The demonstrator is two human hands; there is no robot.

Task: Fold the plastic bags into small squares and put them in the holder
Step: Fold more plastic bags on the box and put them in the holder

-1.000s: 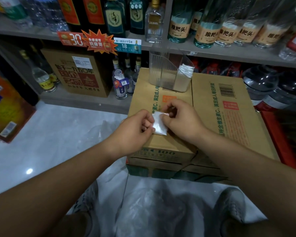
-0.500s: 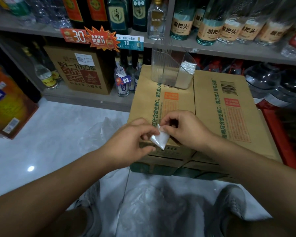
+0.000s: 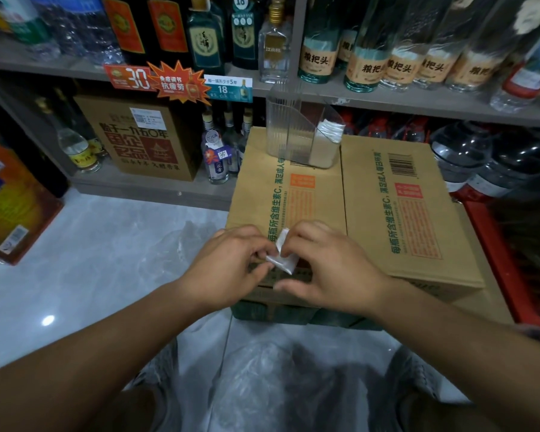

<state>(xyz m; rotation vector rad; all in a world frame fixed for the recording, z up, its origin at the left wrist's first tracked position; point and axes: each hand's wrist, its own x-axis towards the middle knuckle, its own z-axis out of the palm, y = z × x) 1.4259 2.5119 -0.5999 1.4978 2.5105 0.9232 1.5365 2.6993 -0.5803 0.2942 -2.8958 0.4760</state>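
A small folded white plastic bag [image 3: 282, 258] is held between both hands over the near edge of a cardboard box [image 3: 296, 194]. My left hand [image 3: 231, 266] pinches its left corner, and my right hand [image 3: 328, 263] pinches its upper flap, which stands up between the fingertips. A clear ribbed plastic holder [image 3: 293, 132] stands at the far end of the box, with several folded white bags [image 3: 332, 130] stacked in its right compartment. Loose clear plastic bags [image 3: 262, 385] lie on the floor between my feet.
A second cardboard box [image 3: 415, 213] sits to the right of the first. Behind them, grey shelves [image 3: 387, 98] hold many glass bottles. A brown carton [image 3: 144, 138] stands on the lower shelf, an orange box [image 3: 10, 201] at far left, a red crate [image 3: 505, 260] at right.
Both hands moved nearer, to the front edge of the box. The bag went from a flat square to a smaller packet with one flap raised between the fingertips.
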